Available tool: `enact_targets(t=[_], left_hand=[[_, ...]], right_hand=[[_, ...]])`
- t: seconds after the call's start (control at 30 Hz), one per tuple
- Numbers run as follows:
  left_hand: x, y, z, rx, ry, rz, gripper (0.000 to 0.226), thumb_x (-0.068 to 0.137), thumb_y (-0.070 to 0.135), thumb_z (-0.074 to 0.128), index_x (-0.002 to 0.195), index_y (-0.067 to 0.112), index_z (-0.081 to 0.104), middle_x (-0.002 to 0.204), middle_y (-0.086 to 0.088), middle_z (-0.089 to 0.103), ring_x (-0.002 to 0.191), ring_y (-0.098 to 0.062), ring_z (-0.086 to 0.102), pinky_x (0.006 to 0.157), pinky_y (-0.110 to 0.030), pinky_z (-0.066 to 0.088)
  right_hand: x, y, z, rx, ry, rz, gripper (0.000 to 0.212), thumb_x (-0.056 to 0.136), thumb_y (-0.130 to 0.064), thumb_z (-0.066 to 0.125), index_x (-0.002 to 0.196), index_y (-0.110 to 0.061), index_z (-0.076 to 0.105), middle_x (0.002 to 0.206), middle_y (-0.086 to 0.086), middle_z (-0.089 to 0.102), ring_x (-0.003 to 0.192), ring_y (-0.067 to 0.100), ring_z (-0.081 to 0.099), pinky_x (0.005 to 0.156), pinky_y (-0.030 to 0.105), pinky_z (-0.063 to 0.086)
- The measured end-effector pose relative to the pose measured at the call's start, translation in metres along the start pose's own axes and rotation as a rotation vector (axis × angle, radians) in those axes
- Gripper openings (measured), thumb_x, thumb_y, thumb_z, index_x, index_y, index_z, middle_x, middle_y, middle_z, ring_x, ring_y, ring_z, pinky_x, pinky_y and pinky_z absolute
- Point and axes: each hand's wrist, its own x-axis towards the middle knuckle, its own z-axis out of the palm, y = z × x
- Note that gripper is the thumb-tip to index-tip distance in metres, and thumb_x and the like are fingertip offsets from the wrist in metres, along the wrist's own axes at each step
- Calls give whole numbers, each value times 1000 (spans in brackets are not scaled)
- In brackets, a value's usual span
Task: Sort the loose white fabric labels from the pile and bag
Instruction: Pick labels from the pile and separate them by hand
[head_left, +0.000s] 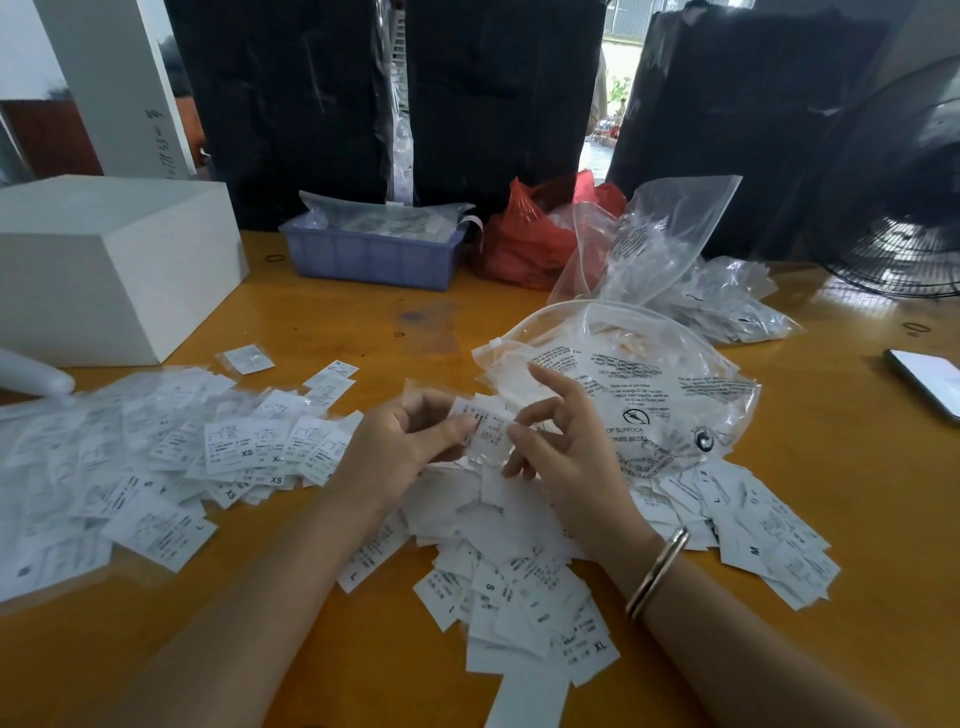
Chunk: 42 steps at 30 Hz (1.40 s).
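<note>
A loose pile of white fabric labels (519, 577) lies on the wooden table (363, 322) in front of me, with size letters printed on them. My left hand (405, 441) and my right hand (561, 441) together hold a small bunch of labels (485, 426) above the pile, my left thumb and right fingertips pinching it. Just behind my right hand lies a clear zip bag (639, 384) with printed warnings. To the left, sorted labels (156, 452) lie spread in rows, several marked XS. More labels (753, 530) lie at the right.
A white box (104, 260) stands at the back left. A blue tray (374, 254), a red bag (535, 234) and clear bags of labels (691, 260) sit at the back. A fan (898, 208) and a phone (930, 382) are at the right.
</note>
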Motion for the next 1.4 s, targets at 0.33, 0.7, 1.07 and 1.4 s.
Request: enact_targets(t=[0.33,0.7,1.07,1.4], left_hand=[[-6,3,5,172,-66,63,16,73,42,69,86,34,74,79,-3,72,70,-15,67,58,-22,52],[-5,7,-2,187,78,64,29,68,43,73,94,44,60,86,15,69,72,-5,68,53,-14,50],[10,-7,-50,873,634,4,59,82,18,73,133,18,44,125,-10,58,107,-29,59,73,-32,49],[8,-12,-36,1230,528,224,47,81,25,71,125,20,57,136,-11,46,125,-32,37,95,-47,33]], right_hand=[[2,5,3,19,14,-46,43,85,4,63,108,-30,54,71,-4,67,67,10,68,63,17,50],[8,-14,1,-154,43,-119,28,87,-13,63,106,-33,58,78,-7,65,63,2,54,59,18,47],[107,9,-91,-1279,-76,355,26,92,-27,54,76,-9,63,79,5,59,75,22,55,69,30,45],[98,22,-88,-944,176,303,33,88,-27,62,59,-12,56,61,2,57,60,20,52,58,28,41]])
